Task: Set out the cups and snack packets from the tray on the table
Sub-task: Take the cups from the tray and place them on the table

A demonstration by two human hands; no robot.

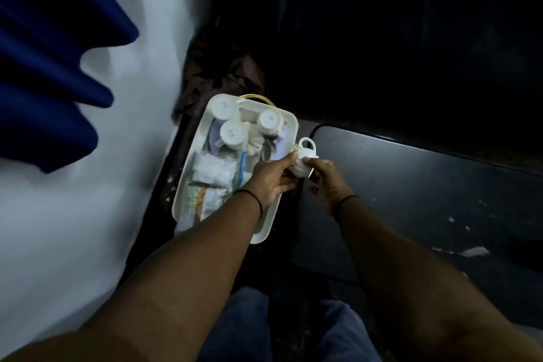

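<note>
In a dim room, with the dark counter [411,185] bare, I hold one white cup [304,157] between my left hand [271,178] and right hand [324,178], both closed on it just beside the tray [264,232], probably for transfer.

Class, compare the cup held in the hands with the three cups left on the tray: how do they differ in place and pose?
The held cup is between the left hand and right hand, over the gap between tray and table; the tray cups rest in the tray. The held cup is tipped, handle showing on top; the tray cups stand upside down, bases up. All are white.
</note>
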